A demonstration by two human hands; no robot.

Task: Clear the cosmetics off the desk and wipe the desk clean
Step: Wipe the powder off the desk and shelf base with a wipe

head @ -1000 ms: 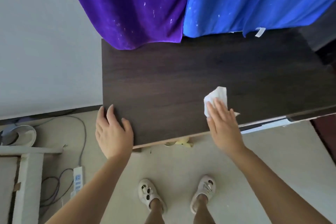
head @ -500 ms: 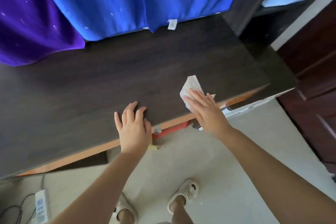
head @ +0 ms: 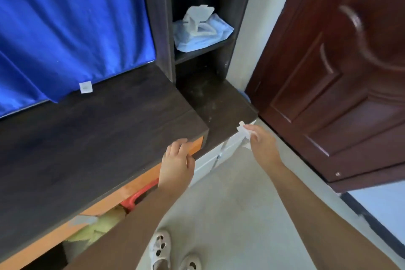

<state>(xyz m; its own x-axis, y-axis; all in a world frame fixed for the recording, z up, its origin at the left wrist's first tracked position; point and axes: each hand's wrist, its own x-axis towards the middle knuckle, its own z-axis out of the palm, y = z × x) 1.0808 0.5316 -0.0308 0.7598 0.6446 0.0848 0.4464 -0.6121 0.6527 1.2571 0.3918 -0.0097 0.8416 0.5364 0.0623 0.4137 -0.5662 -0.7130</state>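
Now the left hand (head: 176, 165) rests on the front edge of the dark wood-grain worktop (head: 92, 138), its fingers curled over the lip beside the orange edge band. Off to the right, the right hand (head: 262, 146) pinches a crumpled white paper tissue (head: 243, 132) between thumb and fingertips, lifted clear of the surface, just past the front corner of the lower dark side shelf (head: 217, 105). A blue curtain (head: 72, 26) hangs behind the worktop. A pale blue plastic packet (head: 201, 33) lies in the dark cubby above. A reddish-brown panelled door (head: 341, 76) stands open at the right.
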